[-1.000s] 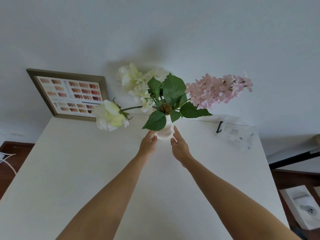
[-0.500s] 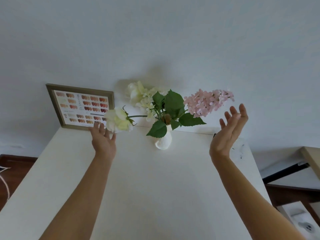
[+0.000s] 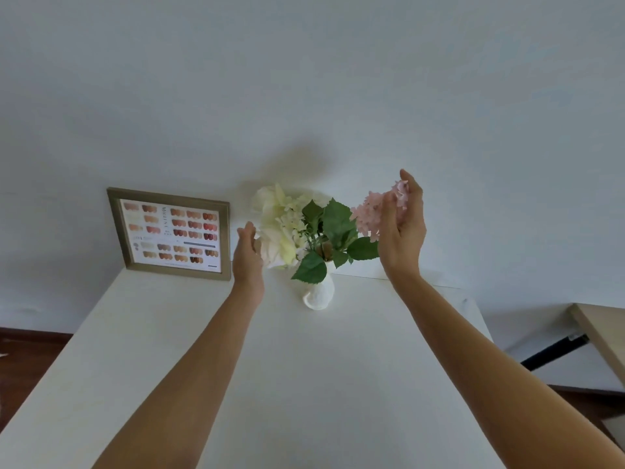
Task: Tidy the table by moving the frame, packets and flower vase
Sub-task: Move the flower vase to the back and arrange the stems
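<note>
A person's two bare arms reach forward over a white table that stands against a pale wall. A small white vase stands upright near the table's far edge, holding cream flowers, green leaves and a pink flower spray.

The right hand is raised at the right side of the bouquet, its fingers loosely curled around the pink flower spray, touching the blossoms; it cups them rather than clamping them. Half a second ago this hand was held open in the air to the right of the pink spray, apart from it. The spray now leans more upright and closer to the leaves than it did then.

The left hand is raised at the left side of the bouquet, palm turned inward, fingers relaxed and spread, touching or just beside the cream flowers; it grips nothing. Half a second ago it was lower and farther left, near a pale rose that stuck out sideways; that bloom now sits gathered in against the other cream flowers.

A picture frame showing rows of colour swatches leans against the wall at the table's far left corner, where it stood before. The vase stands in the same spot on the table. A second, wooden table edge shows at far right.
</note>
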